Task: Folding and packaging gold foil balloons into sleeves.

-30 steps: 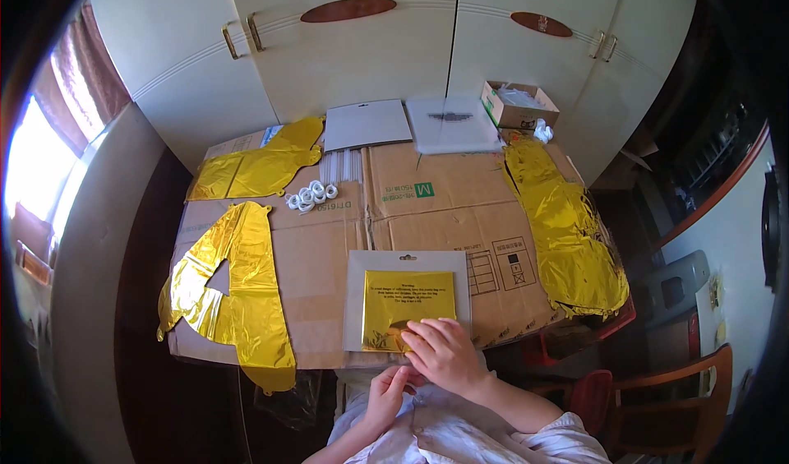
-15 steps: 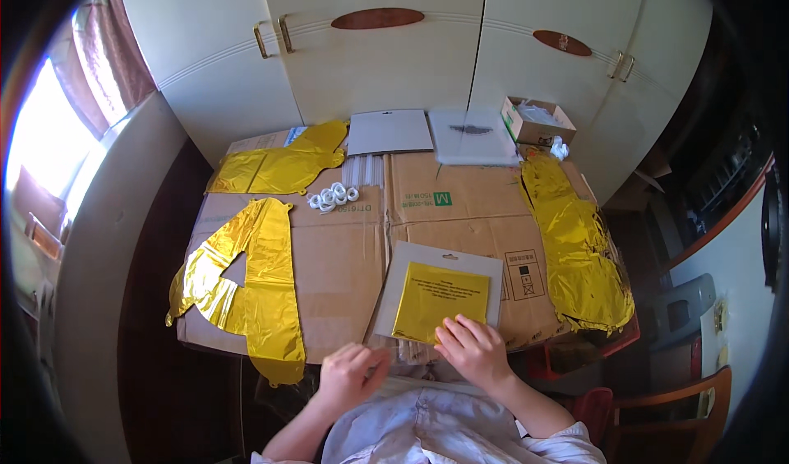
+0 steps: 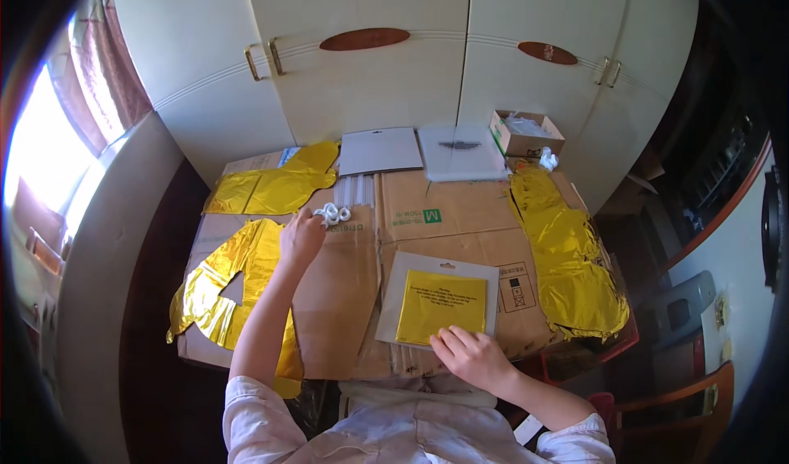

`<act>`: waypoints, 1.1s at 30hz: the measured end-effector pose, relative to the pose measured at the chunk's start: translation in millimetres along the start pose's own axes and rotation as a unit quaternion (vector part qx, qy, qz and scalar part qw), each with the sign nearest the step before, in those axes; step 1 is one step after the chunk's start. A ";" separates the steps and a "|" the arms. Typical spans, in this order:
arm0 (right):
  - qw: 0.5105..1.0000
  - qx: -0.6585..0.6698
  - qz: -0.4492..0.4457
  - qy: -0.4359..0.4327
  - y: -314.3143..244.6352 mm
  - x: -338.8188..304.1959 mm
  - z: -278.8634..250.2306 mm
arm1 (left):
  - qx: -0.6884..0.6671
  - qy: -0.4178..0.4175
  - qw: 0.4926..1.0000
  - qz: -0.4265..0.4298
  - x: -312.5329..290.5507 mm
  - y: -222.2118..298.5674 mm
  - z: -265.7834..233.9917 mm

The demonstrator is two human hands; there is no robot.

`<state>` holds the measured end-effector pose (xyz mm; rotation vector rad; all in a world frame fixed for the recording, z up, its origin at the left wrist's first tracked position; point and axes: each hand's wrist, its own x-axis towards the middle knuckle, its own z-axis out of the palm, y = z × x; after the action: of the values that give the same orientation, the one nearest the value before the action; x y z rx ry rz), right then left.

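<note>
My left hand [image 3: 302, 238] reaches across the table to a cluster of small white ribbon rolls [image 3: 333, 213]. Its fingers are curled in at the left end of the cluster, and the fingertips are hidden, so what they grip does not show. Near the front edge, a folded gold foil sheet [image 3: 444, 304] with dark print lies on a pale grey card [image 3: 394, 287] with a hanger slot. The closed fingers of my right hand [image 3: 472, 355] hold the lower right edge of this foil sheet.
Flat gold foil balloons lie at the left [image 3: 218, 275], back left [image 3: 275, 180] and right [image 3: 567, 258] of the cardboard-covered table. Along the back are a grey card [image 3: 380, 152], a clear bag [image 3: 462, 160] and an open box [image 3: 530, 142]. Cabinets [image 3: 370, 94] stand behind.
My left hand has moved forward and left, from the front edge to the ribbon rolls. My right hand stays at the folded foil's lower edge. The view has shifted slightly.
</note>
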<state>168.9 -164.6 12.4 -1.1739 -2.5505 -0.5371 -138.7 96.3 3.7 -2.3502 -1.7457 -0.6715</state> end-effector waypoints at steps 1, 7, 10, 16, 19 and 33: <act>1.000 0.006 0.003 -0.003 -0.1 0.8 -0.6 | 0.008 -0.004 1.000 0.003 3.3 -2.7 4.1; 0.998 0.010 0.019 0.050 -0.1 -3.1 6.3 | -0.007 0.006 1.000 -0.005 3.1 -4.8 10.5; 0.998 0.017 0.006 0.057 4.4 1.1 -0.7 | -0.054 0.044 0.997 0.017 -11.6 2.4 -9.9; 0.998 0.018 0.007 0.057 18.9 11.6 -13.6 | -0.154 0.068 0.975 0.143 -91.9 86.8 -94.8; 0.998 0.010 0.012 0.057 22.3 13.7 -13.9 | -0.113 0.068 0.972 0.193 -112.6 110.4 -101.2; 0.994 0.040 0.027 0.100 38.7 28.5 -17.0 | -0.082 -0.017 0.947 0.310 -130.0 179.8 -83.9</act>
<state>182.5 -129.9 47.2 -1.0997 -2.3416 -0.5072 -22.5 -105.3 49.9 -2.8093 -0.8761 -0.6792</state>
